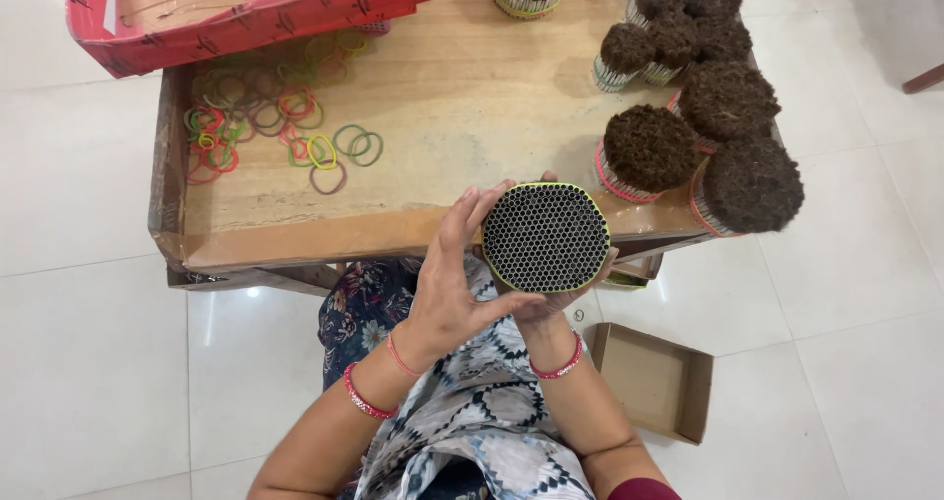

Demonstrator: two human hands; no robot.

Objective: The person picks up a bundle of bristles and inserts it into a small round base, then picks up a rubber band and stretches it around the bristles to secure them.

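Black-ended bundle of thin tubes – held between both hands
Left hand presses its side with open fingers, right hand cups it underneath; its long axis points up at the camera, over the wooden tray's near edge.

Open tabletop ahead, between rubber bands left and brown-topped bundles right.

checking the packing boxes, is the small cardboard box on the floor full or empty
Empty. The small cardboard box lies open on the white floor beside the person's right arm, and only its bare brown bottom shows inside.
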